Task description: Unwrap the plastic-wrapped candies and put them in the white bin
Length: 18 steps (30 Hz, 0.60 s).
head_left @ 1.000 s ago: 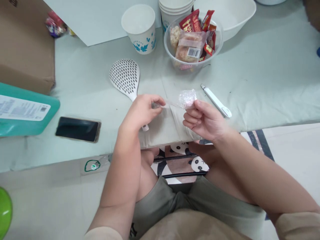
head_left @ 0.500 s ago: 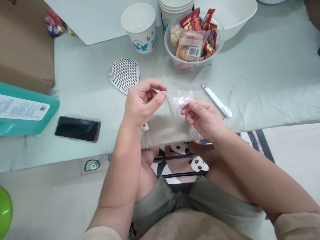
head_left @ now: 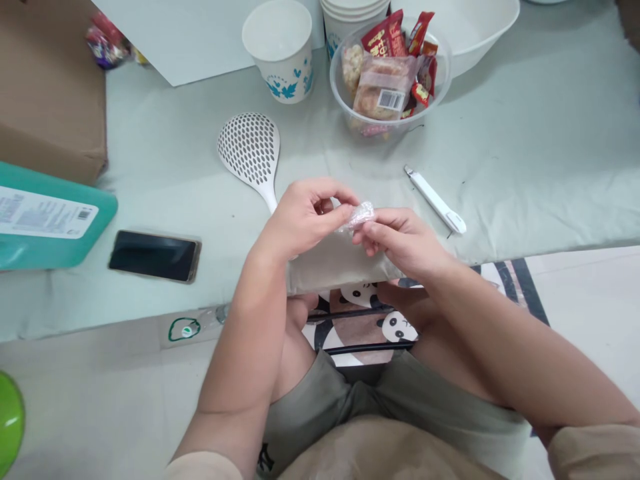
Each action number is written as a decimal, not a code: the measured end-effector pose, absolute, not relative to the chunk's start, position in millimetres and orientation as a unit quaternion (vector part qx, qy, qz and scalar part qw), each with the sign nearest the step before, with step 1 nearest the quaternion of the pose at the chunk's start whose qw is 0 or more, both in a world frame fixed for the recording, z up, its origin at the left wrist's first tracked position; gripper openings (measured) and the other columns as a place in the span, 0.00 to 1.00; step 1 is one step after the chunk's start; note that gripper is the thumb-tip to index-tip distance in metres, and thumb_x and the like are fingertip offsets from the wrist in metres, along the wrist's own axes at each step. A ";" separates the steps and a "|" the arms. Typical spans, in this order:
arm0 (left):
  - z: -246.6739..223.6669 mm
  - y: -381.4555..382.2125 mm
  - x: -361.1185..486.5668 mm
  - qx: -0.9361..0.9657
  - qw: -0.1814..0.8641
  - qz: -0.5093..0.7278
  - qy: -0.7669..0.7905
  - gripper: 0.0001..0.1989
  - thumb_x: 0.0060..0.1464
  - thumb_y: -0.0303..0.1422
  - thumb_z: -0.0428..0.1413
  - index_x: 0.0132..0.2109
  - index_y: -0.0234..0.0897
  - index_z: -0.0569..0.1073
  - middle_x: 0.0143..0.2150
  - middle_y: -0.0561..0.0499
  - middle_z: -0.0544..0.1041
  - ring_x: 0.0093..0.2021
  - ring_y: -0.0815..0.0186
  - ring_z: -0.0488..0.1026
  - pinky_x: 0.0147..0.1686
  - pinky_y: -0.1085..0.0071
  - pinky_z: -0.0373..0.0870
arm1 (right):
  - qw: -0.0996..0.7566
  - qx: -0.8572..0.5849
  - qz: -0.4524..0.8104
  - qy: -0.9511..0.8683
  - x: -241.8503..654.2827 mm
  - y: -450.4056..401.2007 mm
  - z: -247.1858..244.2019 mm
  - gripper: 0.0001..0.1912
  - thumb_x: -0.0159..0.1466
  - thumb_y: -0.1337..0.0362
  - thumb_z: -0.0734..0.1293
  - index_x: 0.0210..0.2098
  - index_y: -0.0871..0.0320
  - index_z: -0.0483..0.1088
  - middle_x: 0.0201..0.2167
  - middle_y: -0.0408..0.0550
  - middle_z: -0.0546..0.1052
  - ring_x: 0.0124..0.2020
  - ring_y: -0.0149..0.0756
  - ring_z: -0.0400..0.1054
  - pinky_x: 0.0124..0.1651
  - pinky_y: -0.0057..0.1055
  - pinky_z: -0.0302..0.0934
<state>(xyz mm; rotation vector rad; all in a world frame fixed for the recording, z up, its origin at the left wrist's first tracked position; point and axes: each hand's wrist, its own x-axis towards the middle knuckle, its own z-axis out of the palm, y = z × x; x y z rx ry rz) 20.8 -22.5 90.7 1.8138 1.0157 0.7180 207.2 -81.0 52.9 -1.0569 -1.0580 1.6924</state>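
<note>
Both hands (head_left: 307, 217) on clear wrapper (head_left: 362, 214), contents unclear

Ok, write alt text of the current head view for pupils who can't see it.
A person's left hand and right hand pinch crinkled clear plastic over a table. Beyond are a slotted spoon, a paper cup and a bowl of snacks.

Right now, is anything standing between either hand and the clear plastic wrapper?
Nothing visible: the left hand and right hand both pinch the clear plastic wrapper. The white perforated skimmer lies partly beneath the left hand, the white-handled tool beyond the right.
</note>
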 end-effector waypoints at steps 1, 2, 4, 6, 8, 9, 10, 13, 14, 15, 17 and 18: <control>91.6 -22.7 19.8 0.743 0.450 0.285 0.405 0.09 0.55 0.29 0.58 0.36 0.38 0.84 0.32 0.52 0.79 0.26 0.73 0.66 0.26 0.73 0.63 | 0.432 -0.422 0.677 -0.421 207.0 -80.7 53.0 0.15 0.59 0.49 0.77 0.31 0.55 0.81 0.29 0.43 0.81 0.24 0.26 0.66 0.29 0.27 0.63; 92.2 -22.7 18.6 0.753 0.446 0.278 0.396 0.10 0.56 0.30 0.58 0.37 0.38 0.85 0.36 0.51 0.80 0.28 0.73 0.68 0.28 0.72 0.64 | 0.440 -0.422 0.675 -0.416 206.8 -80.4 53.0 0.15 0.59 0.49 0.77 0.31 0.55 0.81 0.29 0.43 0.80 0.23 0.26 0.66 0.28 0.27 0.62; 92.8 -22.3 16.0 0.774 0.437 0.264 0.376 0.10 0.56 0.33 0.60 0.40 0.39 0.86 0.43 0.49 0.81 0.32 0.71 0.71 0.32 0.71 0.68 | 0.458 -0.421 0.671 -0.404 206.1 -79.6 52.9 0.16 0.59 0.49 0.78 0.30 0.55 0.80 0.28 0.42 0.79 0.23 0.26 0.65 0.28 0.27 0.61; 92.5 -21.8 13.9 0.791 0.420 0.250 0.367 0.11 0.54 0.36 0.64 0.43 0.41 0.86 0.48 0.48 0.80 0.35 0.71 0.72 0.35 0.71 0.70 | 0.472 -0.421 0.667 -0.393 205.4 -78.7 53.0 0.16 0.59 0.49 0.78 0.29 0.56 0.79 0.27 0.42 0.78 0.23 0.25 0.65 0.28 0.26 0.61; 91.7 -21.3 13.0 0.800 0.403 0.243 0.372 0.13 0.51 0.37 0.67 0.44 0.43 0.86 0.50 0.48 0.79 0.37 0.70 0.72 0.37 0.70 0.71 | 0.479 -0.424 0.664 -0.387 205.0 -78.1 53.6 0.17 0.59 0.49 0.77 0.28 0.56 0.78 0.26 0.42 0.77 0.22 0.24 0.64 0.28 0.26 0.60; 91.2 -21.1 13.0 0.802 0.398 0.241 0.376 0.12 0.51 0.38 0.67 0.44 0.43 0.86 0.50 0.48 0.79 0.37 0.69 0.72 0.38 0.70 0.71 | 0.479 -0.428 0.662 -0.386 204.9 -78.0 53.9 0.18 0.59 0.48 0.77 0.28 0.57 0.77 0.26 0.42 0.77 0.22 0.24 0.63 0.28 0.26 0.60; 90.6 -20.8 13.3 0.801 0.397 0.239 0.379 0.11 0.52 0.37 0.67 0.44 0.43 0.86 0.50 0.48 0.79 0.37 0.69 0.72 0.38 0.70 0.71 | 0.477 -0.433 0.662 -0.384 204.9 -78.0 54.2 0.18 0.59 0.48 0.77 0.29 0.57 0.76 0.27 0.42 0.77 0.22 0.24 0.63 0.28 0.26 0.60; 88.6 -20.1 14.4 0.794 0.396 0.248 0.390 0.08 0.55 0.36 0.64 0.41 0.43 0.85 0.46 0.49 0.80 0.33 0.71 0.68 0.35 0.70 0.69 | 0.462 -0.443 0.669 -0.376 205.6 -78.7 54.2 0.19 0.59 0.48 0.77 0.34 0.56 0.74 0.28 0.41 0.76 0.23 0.25 0.64 0.28 0.26 0.61; 88.0 -19.9 14.7 0.789 0.393 0.253 0.398 0.07 0.56 0.36 0.63 0.40 0.42 0.85 0.44 0.49 0.81 0.31 0.71 0.66 0.34 0.70 0.68 | 0.458 -0.446 0.672 -0.375 205.9 -79.1 53.8 0.19 0.59 0.48 0.76 0.37 0.55 0.73 0.28 0.40 0.76 0.23 0.25 0.64 0.28 0.27 0.61; 87.5 -19.7 14.8 0.784 0.390 0.261 0.407 0.07 0.57 0.37 0.62 0.38 0.41 0.84 0.43 0.49 0.81 0.29 0.72 0.65 0.33 0.70 0.68 | 0.455 -0.449 0.670 -0.377 206.3 -79.6 53.2 0.19 0.60 0.48 0.76 0.40 0.54 0.71 0.28 0.39 0.75 0.23 0.26 0.64 0.28 0.27 0.62; 87.3 -19.6 14.7 0.772 0.388 0.272 0.423 0.08 0.57 0.37 0.61 0.36 0.38 0.82 0.41 0.49 0.81 0.28 0.72 0.64 0.31 0.70 0.66 | 0.458 -0.465 0.646 -0.396 206.9 -80.6 52.2 0.19 0.62 0.51 0.75 0.44 0.52 0.68 0.27 0.36 0.74 0.23 0.26 0.63 0.29 0.27 0.61; 87.7 -19.7 14.5 0.766 0.393 0.274 0.429 0.09 0.57 0.38 0.61 0.35 0.38 0.82 0.39 0.49 0.81 0.28 0.72 0.64 0.31 0.70 0.66 | 0.467 -0.477 0.621 -0.412 207.1 -81.1 51.9 0.18 0.62 0.52 0.74 0.46 0.51 0.66 0.28 0.36 0.73 0.23 0.27 0.63 0.29 0.28 0.61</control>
